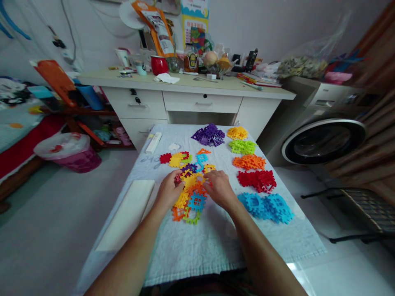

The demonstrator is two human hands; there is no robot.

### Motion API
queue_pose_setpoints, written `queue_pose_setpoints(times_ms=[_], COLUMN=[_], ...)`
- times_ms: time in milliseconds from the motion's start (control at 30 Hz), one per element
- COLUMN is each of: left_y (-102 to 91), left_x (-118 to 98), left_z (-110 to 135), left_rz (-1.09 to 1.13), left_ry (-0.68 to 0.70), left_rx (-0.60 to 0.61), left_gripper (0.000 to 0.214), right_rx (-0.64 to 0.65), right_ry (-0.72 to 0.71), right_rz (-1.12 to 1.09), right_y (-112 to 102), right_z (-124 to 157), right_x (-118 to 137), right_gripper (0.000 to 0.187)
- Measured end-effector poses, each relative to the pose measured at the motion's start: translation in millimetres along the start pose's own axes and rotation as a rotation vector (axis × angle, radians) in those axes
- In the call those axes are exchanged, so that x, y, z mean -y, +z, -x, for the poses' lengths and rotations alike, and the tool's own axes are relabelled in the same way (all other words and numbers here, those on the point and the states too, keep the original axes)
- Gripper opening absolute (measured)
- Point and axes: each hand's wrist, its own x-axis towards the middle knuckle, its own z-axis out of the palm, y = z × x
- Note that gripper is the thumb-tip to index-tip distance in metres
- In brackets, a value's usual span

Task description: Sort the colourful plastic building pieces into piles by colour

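Note:
A loose mixed pile of flat interlocking plastic building pieces [189, 191], in yellow, orange, blue, green and red, lies at the middle of the cloth-covered table [197, 246]. At its left edge my left hand [168, 191] is closed, thumb and forefinger around a small reddish piece [178, 178] next to the yellow ones. My right hand [219, 187] curls in from the right side, its fingertips down among the pieces; what they grip is hidden. Just beyond lie a purple piece [189, 167], a yellow piece [176, 160] and a light blue piece [201, 158].
Colour-sorted heaps run down the right side: purple [209, 135], yellow [237, 132], green [242, 146], orange [249, 162], red [256, 181] and blue [266, 206]. A white board [128, 213] and a white box [153, 142] lie left. Behind stands a cluttered desk [200, 84].

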Motion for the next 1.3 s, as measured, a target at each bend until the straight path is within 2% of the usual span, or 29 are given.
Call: queue_pose_setpoints(times_ms=[133,267,600,833,1133,1300], left_y=[-1.7,-3.4,-7.1,0.6,5.9,11.8], left_x=[-5,-9,-7,6,22,30], left_z=[-2,-4,-5,-7,-11,-12], left_rz=[0.139,0.192,0.143,0.144,0.065,0.071], left_ry=[-0.05,-0.068,0.001,0.026,0.054,0.074], left_rx=[-0.029,-0.073,-0.227,-0.209,-0.134,-0.122], left_gripper=[0.034,0.031,0.03,0.038,0.04,0.041], right_rx=[-0.026,-0.04,-0.066,-0.133,-0.299,-0.387], right_ry=[-0.027,-0.044,0.022,0.066,0.035,0.101], right_rz=[-0.015,0.009,0.063,-0.052,-0.335,-0.518], right_y=[27,39,42,43,50,45], right_z=[-4,-6,-7,-9,-16,-16], right_x=[0,-3,2,0,-19,-29], right_gripper=[0.039,0.038,0.043,0.054,0.015,0.014])
